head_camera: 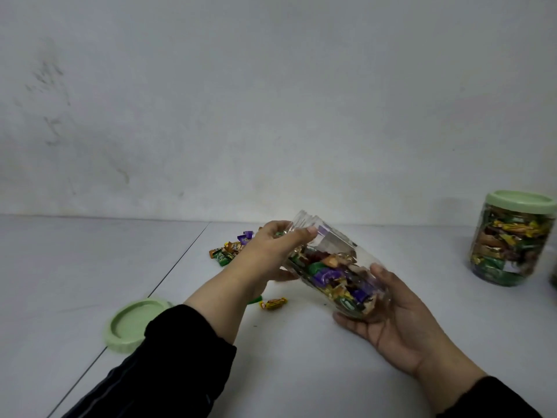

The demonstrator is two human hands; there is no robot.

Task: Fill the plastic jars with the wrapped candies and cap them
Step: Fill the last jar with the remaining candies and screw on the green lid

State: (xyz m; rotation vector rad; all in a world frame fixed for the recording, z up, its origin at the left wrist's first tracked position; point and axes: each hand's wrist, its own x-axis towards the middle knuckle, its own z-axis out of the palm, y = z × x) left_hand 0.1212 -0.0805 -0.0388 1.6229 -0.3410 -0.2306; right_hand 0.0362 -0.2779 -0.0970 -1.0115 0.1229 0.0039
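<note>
A clear plastic jar (334,263), partly filled with wrapped candies, is tilted with its open mouth toward the upper left. My right hand (401,327) cups its base from below, fingers curled round it. My left hand (268,254) is at the jar's mouth, its fingers curled over the rim and holding candies there. Loose wrapped candies (229,250) lie on the table behind my left hand, and one more candy (273,303) lies under the wrist. A pale green lid (132,324) rests upside down at the left.
A capped jar full of candies (509,239) with a green lid stands at the far right. Another object shows at the right edge. The grey table (301,372) meets a plain wall at the back, with a seam running diagonally at the left.
</note>
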